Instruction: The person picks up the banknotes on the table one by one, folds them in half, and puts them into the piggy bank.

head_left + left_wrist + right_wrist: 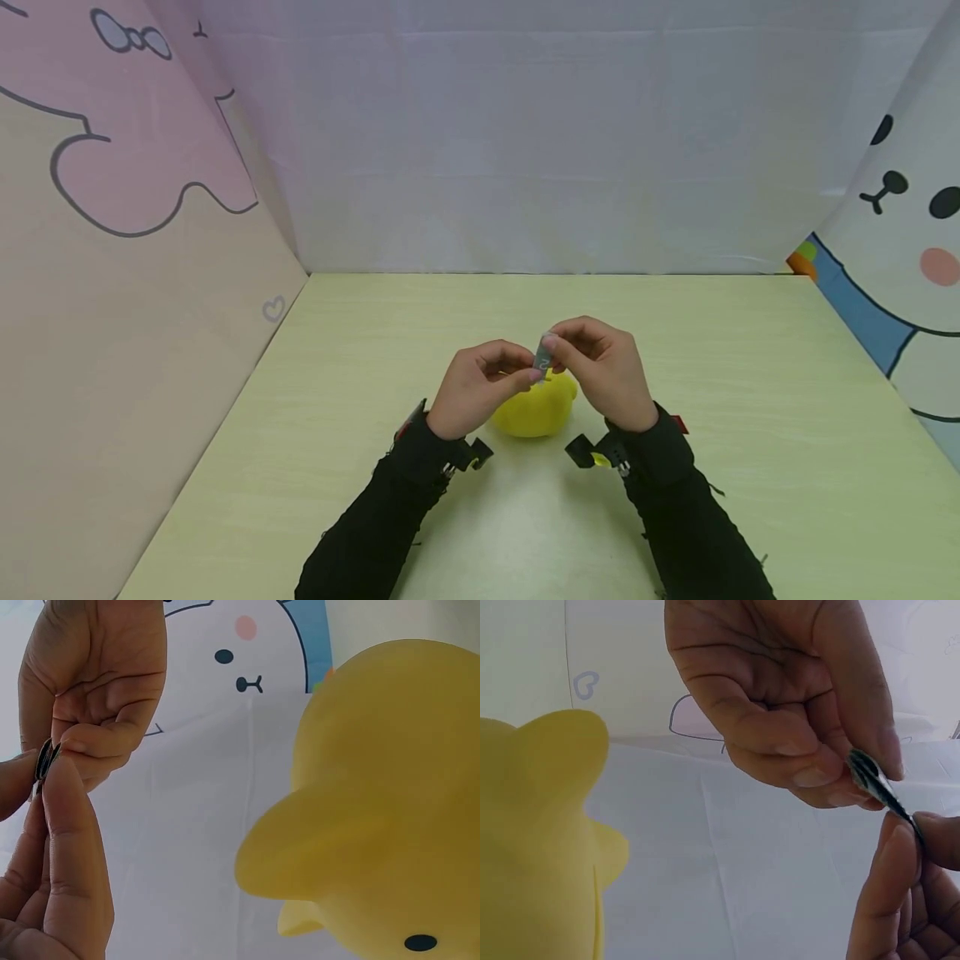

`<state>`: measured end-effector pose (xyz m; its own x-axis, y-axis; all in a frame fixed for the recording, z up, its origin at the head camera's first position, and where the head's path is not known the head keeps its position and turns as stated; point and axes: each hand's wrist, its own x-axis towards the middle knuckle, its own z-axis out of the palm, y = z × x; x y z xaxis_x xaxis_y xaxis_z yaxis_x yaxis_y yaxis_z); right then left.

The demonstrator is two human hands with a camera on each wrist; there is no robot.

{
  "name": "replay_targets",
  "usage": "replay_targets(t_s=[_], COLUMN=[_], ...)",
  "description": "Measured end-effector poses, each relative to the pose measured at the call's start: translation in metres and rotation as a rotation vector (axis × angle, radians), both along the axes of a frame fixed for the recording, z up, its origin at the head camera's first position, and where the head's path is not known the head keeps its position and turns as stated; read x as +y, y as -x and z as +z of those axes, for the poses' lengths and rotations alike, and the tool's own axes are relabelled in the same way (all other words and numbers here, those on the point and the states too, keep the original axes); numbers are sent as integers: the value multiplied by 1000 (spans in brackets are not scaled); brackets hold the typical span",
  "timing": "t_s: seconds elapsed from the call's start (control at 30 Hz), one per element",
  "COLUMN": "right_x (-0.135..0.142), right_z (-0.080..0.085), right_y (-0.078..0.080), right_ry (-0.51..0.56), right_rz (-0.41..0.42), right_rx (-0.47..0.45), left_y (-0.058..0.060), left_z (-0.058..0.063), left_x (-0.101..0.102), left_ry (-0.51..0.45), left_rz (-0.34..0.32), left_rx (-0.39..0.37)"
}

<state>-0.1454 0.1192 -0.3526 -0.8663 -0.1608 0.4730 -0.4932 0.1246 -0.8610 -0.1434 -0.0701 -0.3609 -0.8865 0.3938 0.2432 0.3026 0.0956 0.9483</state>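
Observation:
Both hands meet over a yellow pig-shaped toy, which looks like a piggy bank. Between them is a small folded grey-green slip like a banknote, with a pale figure on its face. My left hand pinches its lower end between thumb and fingertips. The upper end is pinched by my right hand. In the left wrist view the folded banknote shows edge-on, its layers slightly parted. The right wrist view shows its dark folded edge running between both sets of fingertips. The toy's ears and one eye appear in the left wrist view.
The toy stands on a pale wooden table. White cloth hangs behind the table. Printed cartoon panels flank it, pink and cream at left, a white bear at right. Both black-sleeved wrists carry small cameras.

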Motion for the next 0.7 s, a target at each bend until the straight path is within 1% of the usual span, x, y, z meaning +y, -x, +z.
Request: replay_targets(t_s=[0.33,0.57,0.7], right_x=[1,2,3], right_z=[1,1,1], right_y=[0,0,1], right_ry=[22,32,18], right_rz=[9,62,86], right_rx=[-75,-146,-175], left_y=[-1,1,2], left_z=[-2,-3,-3], left_x=[1,0,0], left_ry=[-43,-51,-47], left_rz=[21,42,52], left_rx=[22,47,51])
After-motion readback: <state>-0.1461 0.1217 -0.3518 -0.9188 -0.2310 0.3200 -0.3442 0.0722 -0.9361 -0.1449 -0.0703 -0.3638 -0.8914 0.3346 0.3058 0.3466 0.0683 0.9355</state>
